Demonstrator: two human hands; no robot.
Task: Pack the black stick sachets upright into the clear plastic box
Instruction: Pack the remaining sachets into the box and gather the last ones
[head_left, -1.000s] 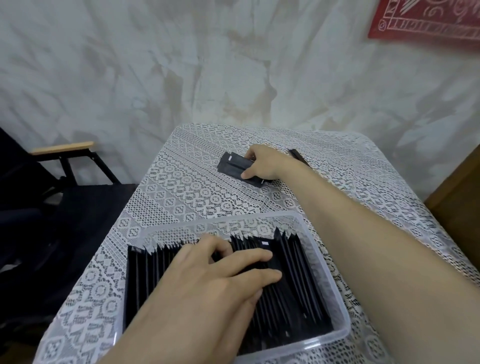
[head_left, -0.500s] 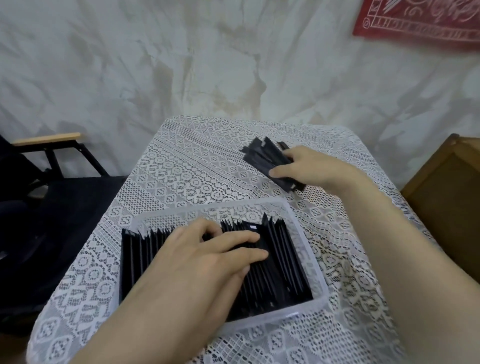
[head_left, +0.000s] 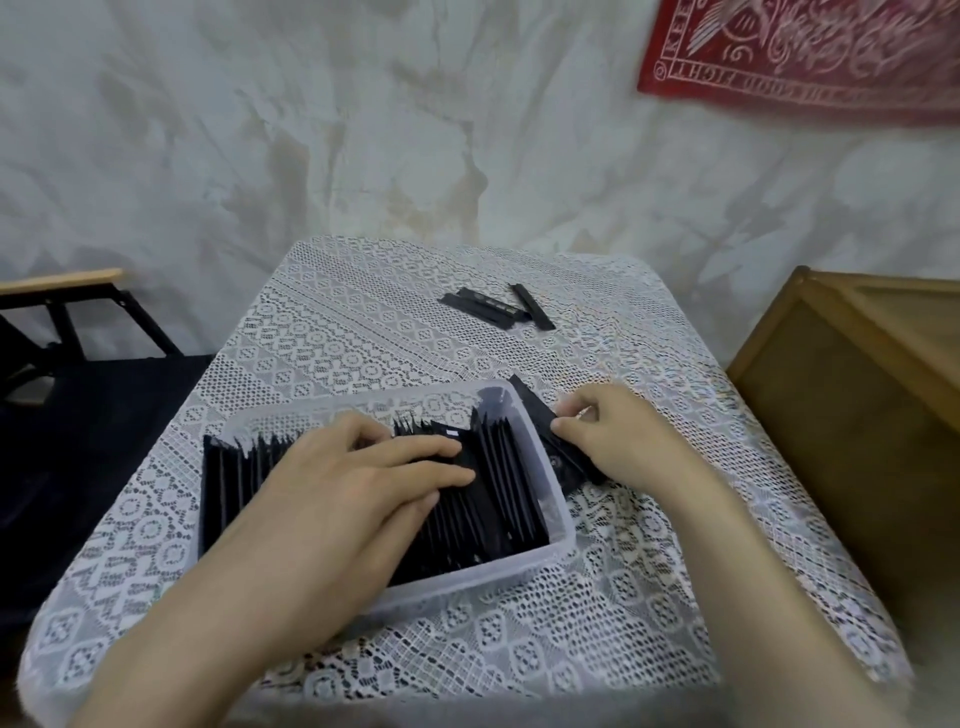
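Note:
A clear plastic box (head_left: 558, 540) sits on the lace-covered table, filled with a row of black stick sachets (head_left: 498, 483) standing on edge. My left hand (head_left: 353, 483) lies flat on top of that row with its fingers spread, pressing the sachets leftward. My right hand (head_left: 618, 436) is just outside the box's right wall, shut on a small bundle of black sachets (head_left: 545, 421) that tilts over the rim. A few loose sachets (head_left: 493, 306) remain flat on the cloth farther back.
The white lace tablecloth (head_left: 363, 332) covers a small table set against a mottled wall. A wooden cabinet (head_left: 857, 415) stands close on the right. A dark folding chair (head_left: 78, 374) is at the left. A red cloth (head_left: 805, 52) hangs on the wall.
My right hand lifted a bundle of sachets from the far pile and carried it toward me to the box's right edge. My left hand stayed on the packed row.

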